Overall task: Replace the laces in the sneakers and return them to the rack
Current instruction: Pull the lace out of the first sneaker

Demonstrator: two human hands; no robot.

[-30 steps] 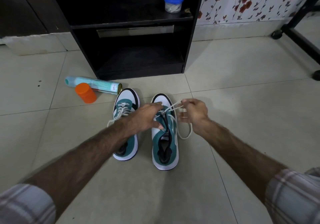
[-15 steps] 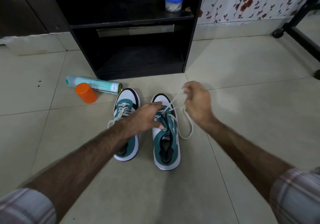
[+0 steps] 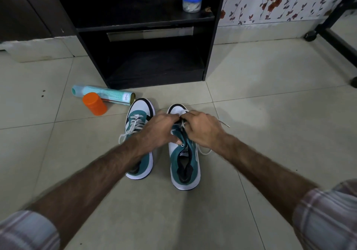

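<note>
White lace (image 3: 205, 151) — pinched between both hands over right sneaker (image 3: 184, 164)

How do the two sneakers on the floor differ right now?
The left sneaker has a lace through its eyelets, its ends trailing loose, and no hand grips it; the left forearm only crosses above it. The right sneaker is being worked on: the left hand and right hand meet over its front eyelets, with its lace looping out at the side. Both are teal and white, toes toward the black rack.

Both hands meet, fingers curled: left hand (image 3: 161, 129), right hand (image 3: 202, 129); prob. pinching smth, grip hidden.
</note>
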